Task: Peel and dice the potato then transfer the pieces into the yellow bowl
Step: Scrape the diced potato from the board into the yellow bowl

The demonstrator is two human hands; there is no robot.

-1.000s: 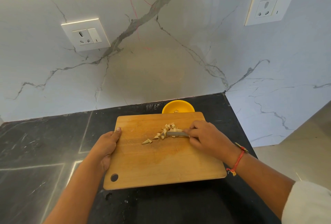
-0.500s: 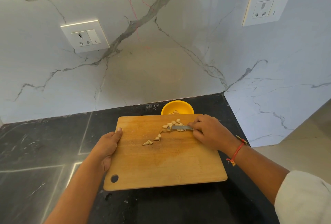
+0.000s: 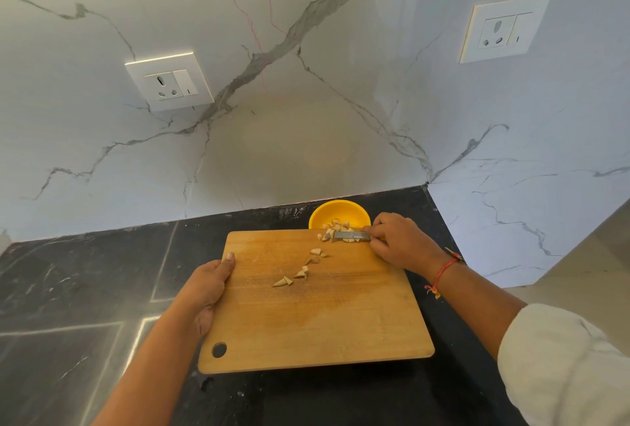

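A wooden cutting board (image 3: 341,316) lies on the black counter, its far edge over the near rim of the yellow bowl (image 3: 337,212). My right hand (image 3: 400,241) grips a knife (image 3: 351,235) whose blade lies flat at the board's far edge, against a heap of diced potato (image 3: 335,226) at the bowl's rim. Several stray potato pieces (image 3: 300,272) trail across the middle of the board. My left hand (image 3: 209,284) grips the board's left edge, thumb on top.
The marble wall stands just behind the bowl, and a side wall closes the counter on the right. Two wall sockets (image 3: 170,83) (image 3: 504,28) sit above. The black counter (image 3: 85,289) stretches to the left.
My right hand has slid the knife and the heap of diced potato from the board's middle to its far edge, at the bowl. A few pieces stayed behind. My left hand kept hold of the board.
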